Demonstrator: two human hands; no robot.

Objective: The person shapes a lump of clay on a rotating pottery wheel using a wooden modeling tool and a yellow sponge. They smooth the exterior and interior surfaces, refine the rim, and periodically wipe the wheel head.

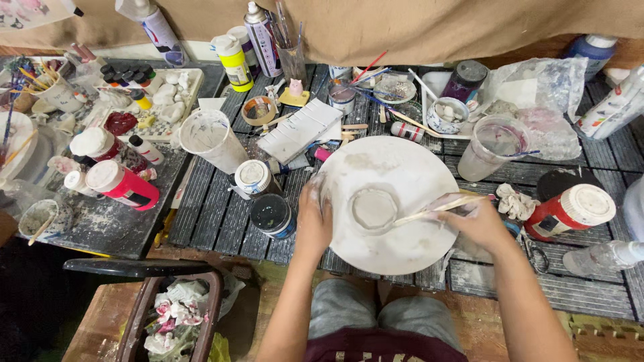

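Bin: low at the left, below the surface edge, holding crumpled paper scraps.
Red bottles: lying on the dark tray at the left, white caps toward the far side.
Cup: white and tipped, just left of centre on the surface.
Jar: dark, open, near the left hand, with a white-lidded jar just behind it.
Left hand: fingers laid flat against the left rim of the plate, the thumb side touching it; nothing is gripped.
Plate: round, white, bottom up, centred on the slatted surface in front of the person; it lies between the two hands, its foot ring in the middle, well clear of the left fingers.
Brush: a pale wooden stick, its tip touching the plate's foot ring and its handle running right into the right hand.
Right hand: at the plate's right rim, fingers closed narrow around the brush.
Beaker: clear, with cloudy water, behind the right hand.
Red jar: on its side, right of the right hand, white lid outward.
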